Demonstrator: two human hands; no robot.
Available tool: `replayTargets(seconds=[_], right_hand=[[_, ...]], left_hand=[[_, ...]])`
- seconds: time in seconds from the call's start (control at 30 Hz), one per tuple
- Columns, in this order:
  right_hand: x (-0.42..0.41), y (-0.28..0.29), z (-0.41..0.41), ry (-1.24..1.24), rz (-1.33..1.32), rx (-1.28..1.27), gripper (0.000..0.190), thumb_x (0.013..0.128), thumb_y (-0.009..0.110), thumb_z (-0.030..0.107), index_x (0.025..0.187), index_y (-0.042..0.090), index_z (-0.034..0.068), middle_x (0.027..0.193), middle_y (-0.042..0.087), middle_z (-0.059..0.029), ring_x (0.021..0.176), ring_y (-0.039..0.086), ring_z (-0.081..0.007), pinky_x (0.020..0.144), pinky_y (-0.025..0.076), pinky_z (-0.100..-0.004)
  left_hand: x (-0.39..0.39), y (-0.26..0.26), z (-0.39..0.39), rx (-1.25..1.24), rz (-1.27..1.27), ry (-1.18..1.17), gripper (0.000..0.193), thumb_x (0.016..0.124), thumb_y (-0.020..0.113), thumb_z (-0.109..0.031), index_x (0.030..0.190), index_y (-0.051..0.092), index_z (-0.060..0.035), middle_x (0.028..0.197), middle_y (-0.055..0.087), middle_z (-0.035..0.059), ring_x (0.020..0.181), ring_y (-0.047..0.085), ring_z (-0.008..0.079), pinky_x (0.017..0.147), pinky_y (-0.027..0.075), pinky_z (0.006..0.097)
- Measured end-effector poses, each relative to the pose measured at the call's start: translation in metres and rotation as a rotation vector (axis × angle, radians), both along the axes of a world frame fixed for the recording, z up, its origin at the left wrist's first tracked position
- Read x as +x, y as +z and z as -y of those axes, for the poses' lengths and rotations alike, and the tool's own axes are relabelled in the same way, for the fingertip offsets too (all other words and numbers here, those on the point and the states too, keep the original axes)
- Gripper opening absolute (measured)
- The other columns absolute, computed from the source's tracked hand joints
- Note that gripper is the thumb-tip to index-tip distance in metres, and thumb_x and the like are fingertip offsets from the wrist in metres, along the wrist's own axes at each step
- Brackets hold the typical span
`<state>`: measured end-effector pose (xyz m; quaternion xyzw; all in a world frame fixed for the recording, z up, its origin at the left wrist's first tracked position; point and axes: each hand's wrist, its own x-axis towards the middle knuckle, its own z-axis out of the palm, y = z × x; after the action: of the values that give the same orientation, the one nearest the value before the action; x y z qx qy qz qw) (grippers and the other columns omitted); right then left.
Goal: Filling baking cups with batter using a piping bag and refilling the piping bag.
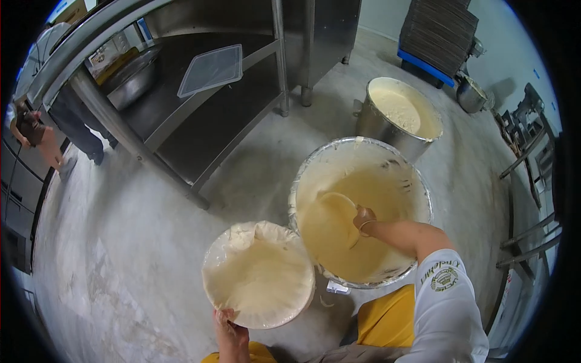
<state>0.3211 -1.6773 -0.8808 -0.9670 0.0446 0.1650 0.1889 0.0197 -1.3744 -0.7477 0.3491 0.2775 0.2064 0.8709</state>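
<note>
My left hand (230, 327) grips the near-left rim of a wide round bowl (213, 290), which is lined with clear film and holds pale yellow batter. Just right of it stands a large metal mixing bowl (294, 199), its walls smeared with thicker, creamy mixture. My right hand (364, 219) reaches into this larger bowl and holds the rim of a round scoop or small bowl (341, 196). That vessel is sunk in the yellow batter (381, 190), so most of its shape is hidden. Batter seems to fill it too.
A deep metal pot (386, 129) of pale mixture stands behind the large bowl. At upper left is a steel table with a lower shelf (163, 109), where a clear plastic lid (213, 70) overhangs the edge. Stacked trays (435, 36) rest on a blue base. Other people stand far left.
</note>
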Motion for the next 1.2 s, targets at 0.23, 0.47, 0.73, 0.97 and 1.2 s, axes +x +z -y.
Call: replayTargets(seconds=[0.23,0.47,0.73,0.97,1.2], right_hand=[[0.005,0.016,-0.002,1.12,-0.204,-0.98,0.024,0.074,0.051,0.016,0.097,0.057,0.01,0.092,0.059,-0.0079,0.082,0.057,-0.0185,0.065,0.046,-0.0289],[-0.015,0.067,0.029,0.76,0.02,-0.719,0.019,0.065,0.058,0.018,0.083,0.06,0.012,0.083,0.059,-0.0072,0.08,0.056,-0.0195,0.071,0.044,-0.0278],[-0.012,0.128,0.033,0.786,0.274,-0.96,0.012,0.061,0.052,0.024,0.07,0.06,0.019,0.08,0.059,-0.0049,0.079,0.055,-0.0182,0.069,0.043,-0.0252],[-0.032,0.241,-0.013,-0.48,0.059,1.374,0.015,0.072,0.044,0.007,0.081,0.057,0.01,0.074,0.057,-0.0036,0.07,0.058,-0.0176,0.057,0.049,-0.0289],[-0.084,0.282,-0.085,-0.114,0.352,1.141,0.024,0.071,0.041,-0.004,0.091,0.055,-0.002,0.077,0.059,-0.0097,0.064,0.057,-0.0186,0.055,0.047,-0.0292]], left_hand=[[-0.002,0.001,-0.001,-0.069,-0.036,0.081,0.044,0.064,0.065,-0.02,0.099,0.044,-0.0021,0.078,0.051,0.0025,0.072,0.051,0.0126,0.072,0.045,0.0283],[0.003,0.008,0.0,-0.152,-0.077,0.04,0.035,0.066,0.06,-0.01,0.097,0.046,-0.003,0.08,0.051,0.0029,0.07,0.051,0.0119,0.066,0.046,0.0258],[0.005,0.002,-0.004,-0.182,0.004,0.007,0.026,0.07,0.056,-0.008,0.093,0.047,-0.0044,0.076,0.052,0.0003,0.055,0.046,0.0057,0.055,0.044,0.0207],[0.01,0.008,-0.008,-0.112,-0.028,-0.042,0.029,0.071,0.056,-0.009,0.098,0.047,-0.0017,0.081,0.054,0.0019,0.061,0.05,0.007,0.054,0.045,0.02],[0.01,0.021,0.0,-0.095,-0.034,-0.037,0.033,0.075,0.054,-0.01,0.104,0.045,0.0015,0.097,0.053,0.0097,0.087,0.054,0.019,0.073,0.046,0.028]])
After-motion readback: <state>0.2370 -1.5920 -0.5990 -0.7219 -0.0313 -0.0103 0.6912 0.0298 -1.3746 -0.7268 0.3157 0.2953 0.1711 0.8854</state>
